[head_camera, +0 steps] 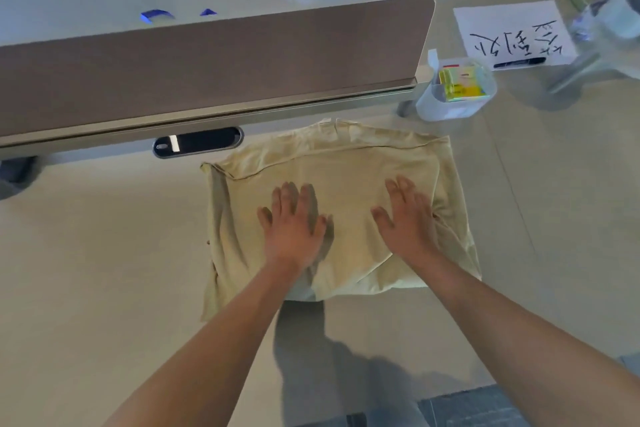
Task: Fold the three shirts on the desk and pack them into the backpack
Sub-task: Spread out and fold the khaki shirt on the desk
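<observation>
Shirt [332,191], pale cloth folded near the desk's [104,270] far edge, looks light and limp; left hand [294,222] and right hand [407,218] press flat, fingers spread, holding nothing; best lifted from beneath by its side edges.

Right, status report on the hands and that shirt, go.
Left hand and right hand open, flat on the beige shirt. Shirt partly folded on the desk. Backpack not in view. Nothing in the way.

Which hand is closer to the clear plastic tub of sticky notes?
Right. The right hand lies flat on the shirt, below and left of the tub; the left hand presses farther left.
</observation>
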The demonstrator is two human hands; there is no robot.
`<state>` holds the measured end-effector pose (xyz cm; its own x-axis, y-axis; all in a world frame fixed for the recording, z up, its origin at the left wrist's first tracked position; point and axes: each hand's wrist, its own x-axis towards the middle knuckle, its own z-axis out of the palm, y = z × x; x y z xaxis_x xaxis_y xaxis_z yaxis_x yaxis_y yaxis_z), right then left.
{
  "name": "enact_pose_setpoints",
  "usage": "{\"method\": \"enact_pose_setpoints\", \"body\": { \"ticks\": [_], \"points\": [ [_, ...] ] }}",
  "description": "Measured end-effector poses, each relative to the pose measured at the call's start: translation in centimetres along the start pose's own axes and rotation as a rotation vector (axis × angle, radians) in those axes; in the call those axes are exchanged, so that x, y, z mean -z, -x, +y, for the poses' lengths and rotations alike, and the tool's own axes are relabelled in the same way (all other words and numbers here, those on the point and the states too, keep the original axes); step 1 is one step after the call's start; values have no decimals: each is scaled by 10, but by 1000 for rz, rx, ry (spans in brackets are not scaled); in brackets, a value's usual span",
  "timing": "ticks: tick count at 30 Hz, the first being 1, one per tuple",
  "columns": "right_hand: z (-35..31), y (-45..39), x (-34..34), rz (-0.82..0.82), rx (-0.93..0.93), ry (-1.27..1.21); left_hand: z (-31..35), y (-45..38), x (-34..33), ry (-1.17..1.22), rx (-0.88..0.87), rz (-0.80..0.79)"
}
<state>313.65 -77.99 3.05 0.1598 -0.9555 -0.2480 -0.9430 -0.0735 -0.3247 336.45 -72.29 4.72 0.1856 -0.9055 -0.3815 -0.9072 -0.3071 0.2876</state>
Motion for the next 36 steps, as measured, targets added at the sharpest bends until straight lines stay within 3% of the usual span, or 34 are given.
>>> {"method": "enact_pose_setpoints", "body": {
  "ticks": [4, 12, 18, 22, 27, 36],
  "points": [
    [5, -9, -32, 24, 103, 177, 5, -16, -35, -112, 6, -1],
    [16, -14, -73, 132, 134, 230, -18, -28, -89, -193, 19, 166],
    [29, -4, -52, 79, 167, 89, 7, -21, -77, -113, 28, 171],
    [47, 15, -35, 191, 138, 254, 50, -19, -81, -117, -98, 163],
    [71, 5, -46, 134, 11, 255, 55, -30, -105, -169, -12, 122],
    [95, 6, -46, 149, 31, 245, 72, -24, -119, -153, -7, 172]
  ]
}}
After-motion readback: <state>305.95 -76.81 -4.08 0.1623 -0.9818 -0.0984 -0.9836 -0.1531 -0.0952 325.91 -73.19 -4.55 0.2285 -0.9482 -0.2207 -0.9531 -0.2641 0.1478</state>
